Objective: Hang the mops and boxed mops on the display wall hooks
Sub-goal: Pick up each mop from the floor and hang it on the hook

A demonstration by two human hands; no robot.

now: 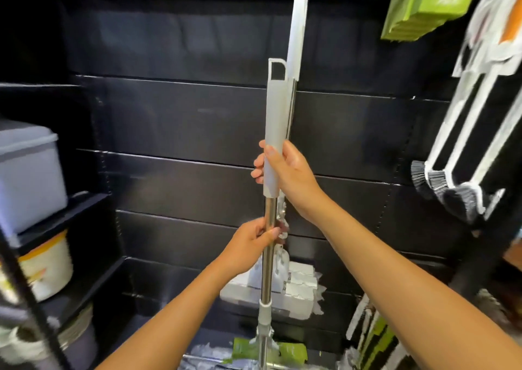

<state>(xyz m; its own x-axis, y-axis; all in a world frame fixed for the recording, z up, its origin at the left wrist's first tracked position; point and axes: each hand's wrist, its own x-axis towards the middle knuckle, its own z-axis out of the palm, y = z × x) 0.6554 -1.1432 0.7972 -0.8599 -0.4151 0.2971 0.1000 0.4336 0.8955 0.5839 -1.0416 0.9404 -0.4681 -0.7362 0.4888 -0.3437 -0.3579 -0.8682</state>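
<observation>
A: Which step is this?

B: Hanging a mop (275, 121). It stands upright, just left of the hung mop (296, 30) and in front of it. Its loop (270, 71) is well below that one's top end.

A: And the hands?

B: Both clasp it. The right hand (285, 169) wraps the grey grip, just left of the hung mop's pole. The left hand (254, 239) curls round the steel pole lower down.

A: So what next?

B: A lift, I judge. Raise the mop until the loop comes level with the hung mop's top, then ease it onto a hook beside it. I cannot make out a free hook, because the top edge is dark and blurred.

A: Anything in the way?

B: Green boxes (423, 5) hang right of the hung mop, with brushes (463, 143) farther right and lower. I would aim left of it, away from those, keeping the pole upright so the head does not swing.
</observation>
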